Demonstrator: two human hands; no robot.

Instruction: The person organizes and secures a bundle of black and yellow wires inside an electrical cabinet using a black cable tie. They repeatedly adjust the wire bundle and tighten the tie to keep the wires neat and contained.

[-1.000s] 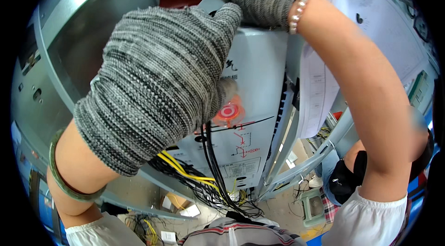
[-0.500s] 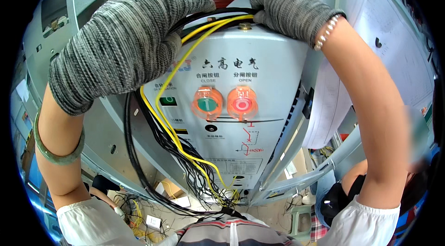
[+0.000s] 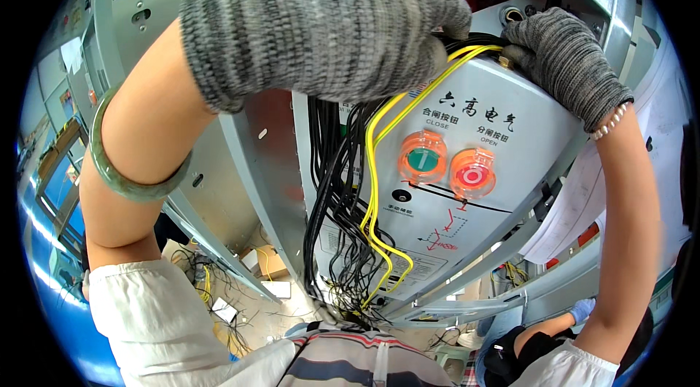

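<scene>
My left hand (image 3: 321,26), in a grey striped knit glove, closes around a bundle of black wires (image 3: 321,176) and yellow wires (image 3: 372,168) at the top edge of a grey switchgear panel (image 3: 408,234). My right hand (image 3: 565,59), gloved alike, has its fingers curled on the same bundle at the panel's upper right corner; the fingertips are partly hidden. From my left hand the wires hang down the panel's left side, their loose ends spread near its foot. A green button (image 3: 423,159) and a red button (image 3: 474,174) sit under clear orange covers.
Metal cabinet frames stand on both sides. Large paper sheets (image 3: 576,197) hang at the right. Below right, another person's blue-gloved hand (image 3: 582,310) shows. Cut wires, a cardboard box (image 3: 271,262) and a white box (image 3: 224,310) lie on the floor.
The panel now appears further right and tilted in view. My left hand has moved right along the bundle, closer to my right hand, and the wires hang more bunched together.
</scene>
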